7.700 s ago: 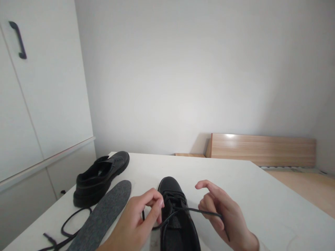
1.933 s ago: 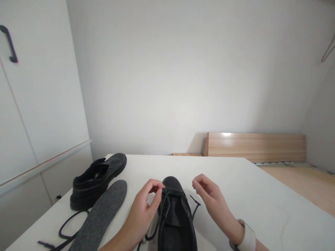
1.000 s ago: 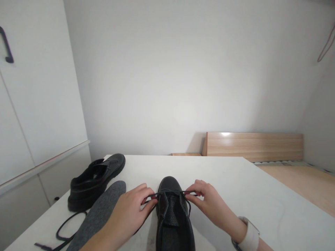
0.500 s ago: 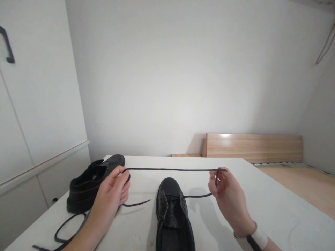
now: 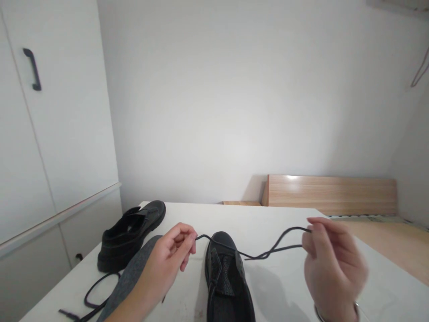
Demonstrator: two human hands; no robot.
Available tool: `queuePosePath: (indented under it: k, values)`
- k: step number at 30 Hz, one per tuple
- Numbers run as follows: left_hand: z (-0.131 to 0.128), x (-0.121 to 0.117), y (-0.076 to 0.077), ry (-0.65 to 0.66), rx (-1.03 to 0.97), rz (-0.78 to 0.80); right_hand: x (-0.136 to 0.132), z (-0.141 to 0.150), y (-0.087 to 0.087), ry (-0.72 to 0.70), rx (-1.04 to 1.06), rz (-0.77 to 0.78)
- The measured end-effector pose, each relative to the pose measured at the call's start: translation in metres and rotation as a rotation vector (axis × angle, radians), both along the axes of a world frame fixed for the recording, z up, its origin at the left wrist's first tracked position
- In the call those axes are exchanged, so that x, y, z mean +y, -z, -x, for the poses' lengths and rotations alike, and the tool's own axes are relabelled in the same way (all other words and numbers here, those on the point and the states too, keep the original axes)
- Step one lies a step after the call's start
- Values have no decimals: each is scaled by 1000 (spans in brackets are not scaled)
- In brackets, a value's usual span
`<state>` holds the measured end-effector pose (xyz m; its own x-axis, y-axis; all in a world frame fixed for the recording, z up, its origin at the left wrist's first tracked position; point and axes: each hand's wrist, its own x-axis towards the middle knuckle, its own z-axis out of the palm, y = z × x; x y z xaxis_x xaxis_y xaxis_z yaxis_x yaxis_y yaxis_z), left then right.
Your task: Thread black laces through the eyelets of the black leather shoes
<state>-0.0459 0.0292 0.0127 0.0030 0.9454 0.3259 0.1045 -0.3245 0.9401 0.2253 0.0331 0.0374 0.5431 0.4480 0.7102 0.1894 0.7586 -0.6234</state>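
Note:
A black shoe (image 5: 224, 264) lies toe-away on the white table, its front edge of the frame cutting off the heel. Left of the toe, my left hand (image 5: 177, 250) pinches one part of a black shoelace (image 5: 261, 256). The lace runs slack across the shoe's upper toward the right. Over the table to the right, my right hand (image 5: 330, 259) is closed on the lace, two strands leading into its fingers; it is slightly blurred. Whether the lace passes through the shoe's eyelets is hard to make out.
A second black shoe (image 5: 130, 235) stands at the table's left edge, with another black lace (image 5: 97, 293) looped in front of it. White cabinets (image 5: 67, 134) rise on the left. Beyond the white table (image 5: 187, 214) is a wooden headboard (image 5: 331, 194).
The lace stretched taut between my hands has gone slack and sags over the shoe. My left hand has moved right and lower, my right hand farther right. The view has shifted slightly.

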Motion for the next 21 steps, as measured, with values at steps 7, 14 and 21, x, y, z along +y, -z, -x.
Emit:
queuePosePath:
  k: [7,14,21]
  values:
    - [-16,-22,-35,176,-313,-41,-23,54,-51,-490,-64,126]
    - [-11,-40,-63,332,-199,-108,-27,120,-79,-867,-459,293]
    - [64,-45,-55,-77,104,-56,-28,101,-69,-474,-991,300]
